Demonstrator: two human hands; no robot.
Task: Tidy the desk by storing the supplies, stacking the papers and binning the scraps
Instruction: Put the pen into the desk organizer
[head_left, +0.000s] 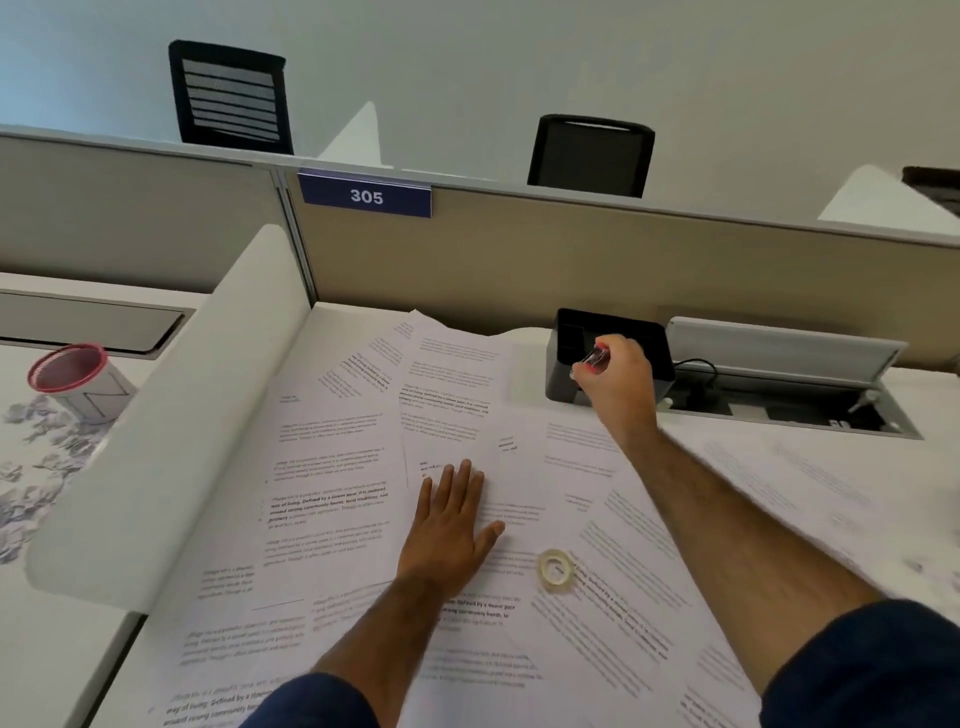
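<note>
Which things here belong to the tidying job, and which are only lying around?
Job: loose papers, tape roll, red-and-clear item in right hand, black organizer, paper scraps, pink-rimmed cup (probably the bin); left hand rests flat on the papers.
Lying about: two chairs, 305 sign, open cable tray.

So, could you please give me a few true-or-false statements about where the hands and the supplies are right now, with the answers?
1. The left hand lies flat on the papers. True.
2. The right hand holds nothing. False: it grips a red and clear item at the black organiser.
3. The tape roll sits inside the black organiser. False: it lies on the papers, beside the left hand.
4. A pink-rimmed cup stands on the neighbouring desk on the left, past the divider. True.
5. The partition sign reads 503. False: it reads 305.
</note>
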